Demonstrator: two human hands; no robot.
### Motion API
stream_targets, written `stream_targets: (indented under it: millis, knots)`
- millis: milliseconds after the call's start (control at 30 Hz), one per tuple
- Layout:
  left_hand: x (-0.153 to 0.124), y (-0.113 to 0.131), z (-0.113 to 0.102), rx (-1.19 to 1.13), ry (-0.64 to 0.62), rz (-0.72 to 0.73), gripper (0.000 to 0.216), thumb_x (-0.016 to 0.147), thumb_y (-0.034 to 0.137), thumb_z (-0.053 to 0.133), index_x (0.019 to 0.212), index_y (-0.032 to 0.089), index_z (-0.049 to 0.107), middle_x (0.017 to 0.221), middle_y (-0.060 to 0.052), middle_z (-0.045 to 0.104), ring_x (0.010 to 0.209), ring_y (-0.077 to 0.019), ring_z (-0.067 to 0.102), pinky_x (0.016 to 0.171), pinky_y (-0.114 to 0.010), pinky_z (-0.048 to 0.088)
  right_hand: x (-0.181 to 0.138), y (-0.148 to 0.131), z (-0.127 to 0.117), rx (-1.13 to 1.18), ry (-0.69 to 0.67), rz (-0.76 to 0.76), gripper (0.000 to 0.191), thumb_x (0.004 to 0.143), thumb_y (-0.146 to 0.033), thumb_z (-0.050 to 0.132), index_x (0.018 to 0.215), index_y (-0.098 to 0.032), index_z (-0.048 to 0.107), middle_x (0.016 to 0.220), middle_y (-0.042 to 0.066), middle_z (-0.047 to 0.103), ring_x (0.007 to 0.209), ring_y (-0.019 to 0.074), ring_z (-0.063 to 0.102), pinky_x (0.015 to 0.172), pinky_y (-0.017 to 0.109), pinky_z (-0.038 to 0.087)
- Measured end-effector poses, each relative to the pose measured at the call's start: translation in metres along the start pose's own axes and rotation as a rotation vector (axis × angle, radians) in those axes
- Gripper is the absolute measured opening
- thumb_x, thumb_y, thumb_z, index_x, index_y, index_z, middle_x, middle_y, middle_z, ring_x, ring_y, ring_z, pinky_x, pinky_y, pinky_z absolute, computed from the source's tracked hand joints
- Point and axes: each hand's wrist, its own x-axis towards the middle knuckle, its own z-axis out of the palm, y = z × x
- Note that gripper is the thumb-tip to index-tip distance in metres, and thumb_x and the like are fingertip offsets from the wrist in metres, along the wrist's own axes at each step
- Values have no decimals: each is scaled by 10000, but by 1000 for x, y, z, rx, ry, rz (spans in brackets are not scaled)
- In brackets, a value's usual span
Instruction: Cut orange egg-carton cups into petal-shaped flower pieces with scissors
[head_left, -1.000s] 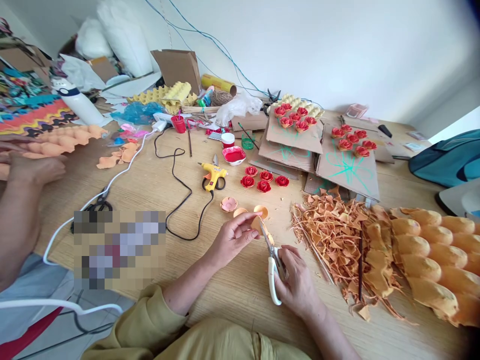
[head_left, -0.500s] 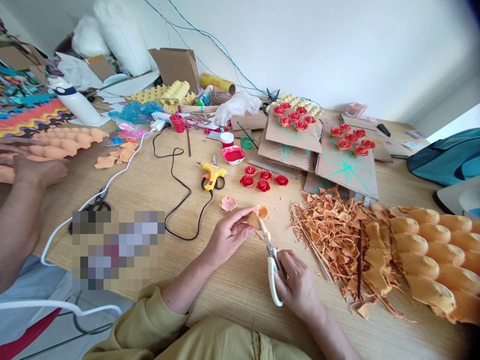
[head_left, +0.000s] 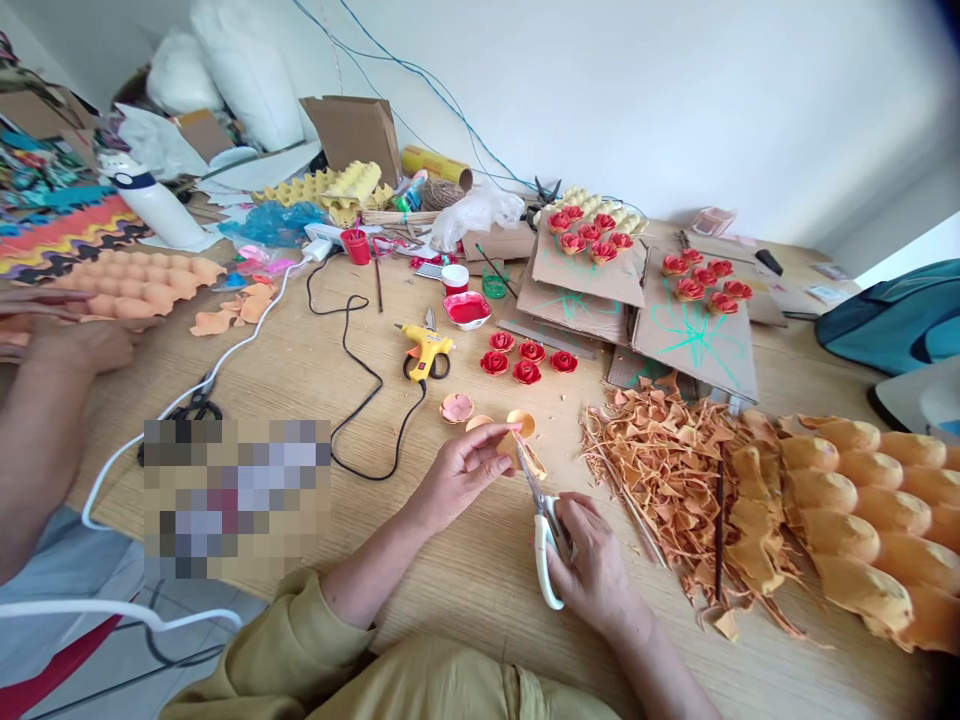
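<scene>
Between the thumb and fingers of my left hand [head_left: 466,472] is a small orange egg-carton cup [head_left: 534,462], partly hidden by the fingers. My right hand [head_left: 592,562] grips white-handled scissors [head_left: 546,545], whose blades meet the cup's edge. Just beyond my left fingertips lie another orange cup [head_left: 523,422] and a pale flower-shaped cup [head_left: 457,407]. Several red paper roses [head_left: 527,372] sit farther back. A yellow glue gun [head_left: 426,350] rests left of them, over dark-handled scissors.
Orange scraps [head_left: 652,460] are heaped right of my hands, beside an orange egg tray [head_left: 862,500]. Cardboard sheets [head_left: 694,340] bear more roses. A dish of red paint [head_left: 467,309] stands mid-table. At left, a co-worker's hands [head_left: 60,345] touch another orange egg tray [head_left: 150,283].
The cup in my left hand has turned slightly against the scissor blades, and an orange cup behind my fingers shows more. The co-worker's hand has shifted a little to the right.
</scene>
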Motion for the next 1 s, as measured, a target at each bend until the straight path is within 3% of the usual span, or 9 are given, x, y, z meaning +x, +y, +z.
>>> stream_targets:
  millis: [367, 600, 800, 1000]
  knots:
    - [0, 4, 0, 10, -11, -9, 411, 881, 318, 657, 1266, 179, 617, 1155, -94, 683, 962, -203, 682, 858, -353, 589, -3, -3, -1, 17, -10, 5, 259, 958, -264, 498, 749, -239, 347, 675, -21, 427, 627, 160, 421, 594, 289, 371]
    - [-2, 2, -1, 122, 72, 115, 412, 884, 285, 659, 1283, 195, 612, 1292, -111, 621, 1105, -212, 636, 950, -317, 543, -4, -2, 1, 6, 0, 25, 270, 952, -254, 514, 741, -239, 347, 671, -21, 437, 622, 159, 427, 587, 284, 364]
    - [-2, -2, -1, 130, 19, 131, 394, 881, 258, 659, 1268, 195, 619, 1248, -107, 627, 1088, -209, 640, 929, -314, 550, -1, -2, 2, 17, 18, 35, 237, 935, -216, 514, 752, -240, 365, 678, -17, 459, 655, 167, 464, 623, 297, 415]
    - [-2, -3, 0, 121, 41, 165, 388, 873, 244, 667, 1258, 214, 624, 1310, -106, 598, 1139, -216, 620, 949, -308, 535, -4, -3, 1, 8, 31, 22, 271, 940, -238, 525, 737, -242, 345, 660, -29, 426, 612, 155, 422, 580, 283, 369]
